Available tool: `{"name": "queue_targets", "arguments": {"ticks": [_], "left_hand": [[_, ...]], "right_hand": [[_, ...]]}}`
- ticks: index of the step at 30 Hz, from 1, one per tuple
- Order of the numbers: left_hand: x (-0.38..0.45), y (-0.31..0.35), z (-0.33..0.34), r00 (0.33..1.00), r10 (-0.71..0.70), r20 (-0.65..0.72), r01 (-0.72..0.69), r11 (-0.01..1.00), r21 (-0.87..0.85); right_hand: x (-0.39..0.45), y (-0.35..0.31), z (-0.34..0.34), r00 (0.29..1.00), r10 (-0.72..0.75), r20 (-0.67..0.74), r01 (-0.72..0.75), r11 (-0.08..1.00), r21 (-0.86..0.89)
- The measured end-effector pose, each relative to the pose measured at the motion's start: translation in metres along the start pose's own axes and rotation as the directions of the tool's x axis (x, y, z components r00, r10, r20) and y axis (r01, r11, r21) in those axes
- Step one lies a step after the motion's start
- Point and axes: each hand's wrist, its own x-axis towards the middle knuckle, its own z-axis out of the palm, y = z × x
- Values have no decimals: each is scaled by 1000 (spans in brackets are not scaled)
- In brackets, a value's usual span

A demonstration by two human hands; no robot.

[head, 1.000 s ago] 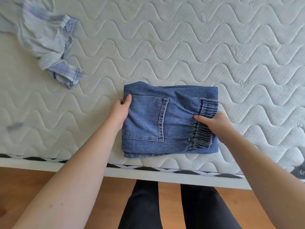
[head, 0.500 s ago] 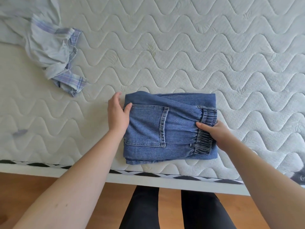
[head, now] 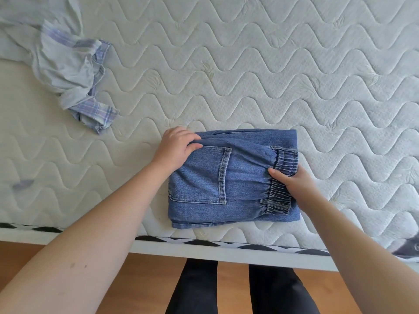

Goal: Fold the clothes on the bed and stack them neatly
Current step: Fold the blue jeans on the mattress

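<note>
Head view: folded blue jeans (head: 229,177) lie near the mattress (head: 272,64) front edge. Left hand (head: 174,148) curls its fingers (head: 192,140) over the jeans' far-left corner; right hand (head: 292,182) grips the jeans' elastic cuffs. Beyond the jeans, far left, lies a crumpled plaid shirt (head: 68,69).

Layout: folded jeans (head: 226,177) on mattress (head: 272,75), near its front edge, centre of frame.
Left hand (head: 174,148) at jeans' upper-left corner; right hand (head: 292,184) on their right side, over the elastic cuffs (head: 281,177). Crumpled shirt (head: 68,71) on mattress, upper left of frame, well apart from jeans. Floor (head: 147,279) and person's legs (head: 238,291) below mattress edge, bottom of frame.
</note>
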Motion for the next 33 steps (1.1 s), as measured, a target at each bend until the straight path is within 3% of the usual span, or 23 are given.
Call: {"name": "queue_targets", "arguments": {"ticks": [4, 8, 13, 16, 20, 22, 24, 26, 30, 33], "left_hand": [[3, -5, 6, 999, -20, 45, 17, 997, 77], [11, -1, 24, 987, -142, 77, 124, 972, 201], [8, 2, 38, 927, -336, -165, 338, 941, -19], [11, 3, 41, 844, -501, -191, 481, 865, -142], [6, 5, 42, 765, -613, -198, 571, 787, -231], [-1, 3, 37, 673, -726, -140, 645, 669, -370], [-14, -1, 34, 629, -778, 1, 698, 564, -441], [-32, -6, 34, 611, -778, 147, 737, 490, -466], [-64, -8, 34, 572, -680, 458, 722, 153, -674], [-77, 4, 32, 582, -652, 485, 713, 123, -690]], "right_hand": [[0, 2, 3, 996, -37, -77, 30, 995, -95], [-2, -4, 10, 983, 19, -182, -38, 994, -98], [3, -11, 15, 960, 154, -233, -158, 987, 2], [9, -11, 15, 946, 181, -268, -180, 983, 27], [13, -9, 12, 953, 145, -267, -151, 989, 1], [13, -6, 10, 963, 106, -247, -115, 993, -23], [10, -3, 9, 971, 44, -235, -62, 996, -70], [4, 0, 7, 982, -14, -191, -12, 991, -133], [-3, 4, 2, 993, -80, -87, 62, 979, -192], [-6, 0, 1, 995, -98, -27, 92, 981, -169]]}}
